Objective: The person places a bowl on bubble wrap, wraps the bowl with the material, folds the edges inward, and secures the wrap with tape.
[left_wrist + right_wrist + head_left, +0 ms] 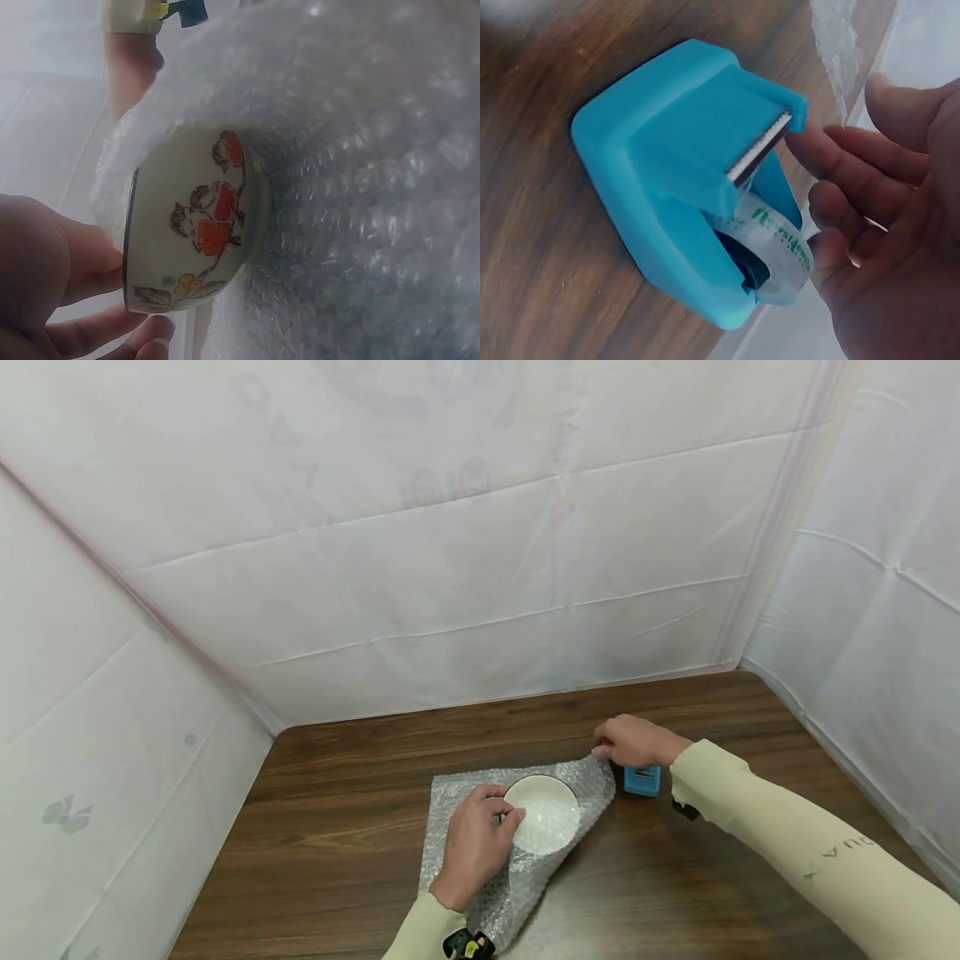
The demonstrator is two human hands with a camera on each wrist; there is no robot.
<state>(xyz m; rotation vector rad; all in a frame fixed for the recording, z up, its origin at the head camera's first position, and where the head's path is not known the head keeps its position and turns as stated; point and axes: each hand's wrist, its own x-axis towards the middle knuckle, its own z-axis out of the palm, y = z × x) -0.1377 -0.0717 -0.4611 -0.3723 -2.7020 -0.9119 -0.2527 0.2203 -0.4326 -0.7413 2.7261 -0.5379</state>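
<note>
A white bowl [551, 814] with a dark rim sits on a sheet of bubble wrap [457, 789]. In the left wrist view, red birds and a branch decorate the side of the bowl [206, 221]. My left hand [476, 839] holds the bowl's rim at its left, the thumb over the edge. At the sheet's far right corner, my right hand [630, 741] pinches the bubble wrap, which is raised and folded over along the bowl's near right side. Close under the right hand stands a blue tape dispenser [667, 142], apart from the fingers.
A dark brown wooden table [337, 827] lies under everything. White sheeting [450, 568] walls in its back and both sides. The dispenser holds a roll of clear tape [776, 244] with green print, below a serrated metal cutter [761, 150].
</note>
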